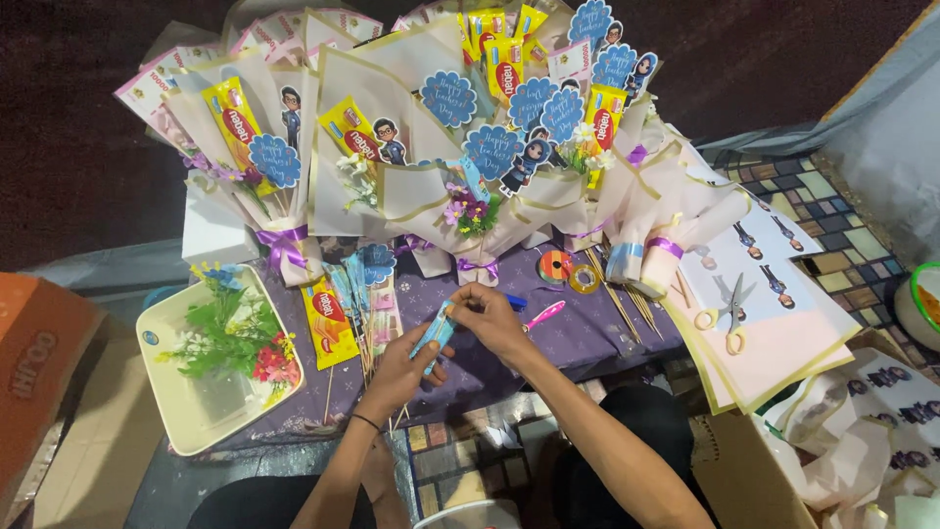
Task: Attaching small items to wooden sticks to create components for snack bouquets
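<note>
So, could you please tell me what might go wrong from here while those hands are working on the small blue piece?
1. The left hand and right hand both pinch the small blue piece above the bundle of wooden skewers; a slip could scatter them.
2. The pink-handled cutter lies right beside the right hand, so a wrist could nudge it.
3. The scissors rest on loose paper sheets overhanging the table edge and might slide off.
</note>
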